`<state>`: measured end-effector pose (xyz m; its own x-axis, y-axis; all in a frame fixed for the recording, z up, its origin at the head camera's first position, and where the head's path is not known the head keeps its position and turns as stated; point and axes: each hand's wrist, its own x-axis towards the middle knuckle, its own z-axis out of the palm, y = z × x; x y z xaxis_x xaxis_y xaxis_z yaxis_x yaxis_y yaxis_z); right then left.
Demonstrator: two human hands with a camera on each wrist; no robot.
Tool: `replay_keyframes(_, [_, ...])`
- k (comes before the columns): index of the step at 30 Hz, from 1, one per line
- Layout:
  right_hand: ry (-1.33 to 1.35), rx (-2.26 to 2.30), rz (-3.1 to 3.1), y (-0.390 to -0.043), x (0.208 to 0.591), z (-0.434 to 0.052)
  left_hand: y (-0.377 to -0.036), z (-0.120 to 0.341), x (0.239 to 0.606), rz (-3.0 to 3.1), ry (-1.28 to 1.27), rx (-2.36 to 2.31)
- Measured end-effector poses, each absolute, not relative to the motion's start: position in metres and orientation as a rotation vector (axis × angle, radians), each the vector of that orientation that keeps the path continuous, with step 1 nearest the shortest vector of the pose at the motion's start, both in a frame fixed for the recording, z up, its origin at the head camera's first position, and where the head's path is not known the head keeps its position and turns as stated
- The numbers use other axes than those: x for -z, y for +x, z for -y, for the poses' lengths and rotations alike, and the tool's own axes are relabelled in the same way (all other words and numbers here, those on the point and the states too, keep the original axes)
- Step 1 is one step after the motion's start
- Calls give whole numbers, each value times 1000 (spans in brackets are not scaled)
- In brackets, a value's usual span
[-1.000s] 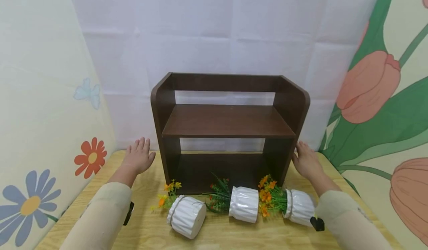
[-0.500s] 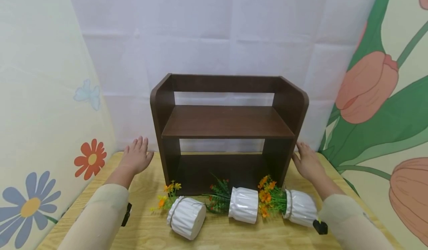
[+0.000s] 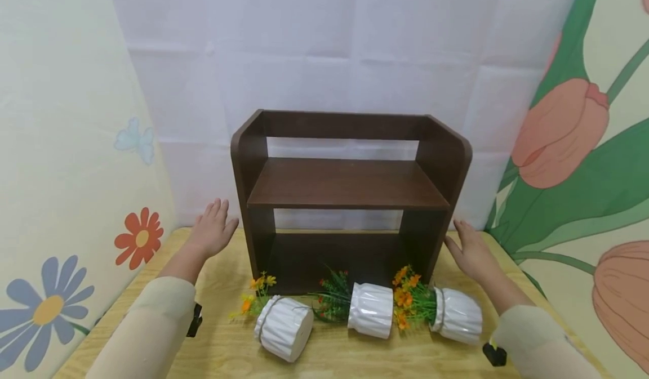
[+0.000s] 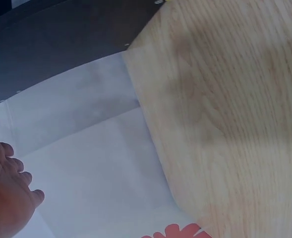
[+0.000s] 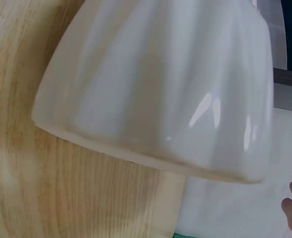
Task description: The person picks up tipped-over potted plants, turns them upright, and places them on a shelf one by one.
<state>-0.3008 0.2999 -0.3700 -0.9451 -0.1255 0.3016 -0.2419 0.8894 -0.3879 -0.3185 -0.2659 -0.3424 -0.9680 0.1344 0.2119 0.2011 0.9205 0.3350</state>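
A dark brown two-tier shelf (image 3: 350, 184) stands upright at the back of the table. To its left is my left hand (image 3: 212, 232), fingers straight and apart from the side panel, holding nothing. My right hand (image 3: 470, 252) is beside the right panel, its fingers extended and nothing in them. In front of the shelf three white fluted flowerpots lie on their sides: a left pot (image 3: 285, 328) with yellow-orange flowers, a middle pot (image 3: 371, 310) with dark greenery and red blooms, and a right pot (image 3: 457, 315) with orange flowers. The right pot (image 5: 155, 89) fills much of the right wrist view.
The shelf stands on a light wood table (image 3: 223, 345). Behind it hangs a white cloth (image 3: 324, 47). A wall with painted flowers (image 3: 76, 170) rises on the left, and one with painted tulips (image 3: 563, 137) on the right.
My left hand has lifted slightly. The right hand has shifted a little to the right, away from the shelf's side. The shelf and pots have stayed where they were.
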Motion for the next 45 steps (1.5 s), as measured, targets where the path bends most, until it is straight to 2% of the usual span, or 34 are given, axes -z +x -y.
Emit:
replay_keyframes(19, [330, -735, 2805, -281, 381, -308, -316, 252, 310, 2701, -329, 1165])
replay_keyframes(27, [307, -775, 2831, -271, 388, -309, -308, 241, 281, 2617, -301, 1335])
replay_keyframes(37, [359, -798, 2799, -256, 400, -308, -305, 228, 243, 2223, -436, 1945])
replay_keyframes(45, [381, -776, 2774, -246, 409, -306, -303, 215, 210, 2107, -496, 2070])
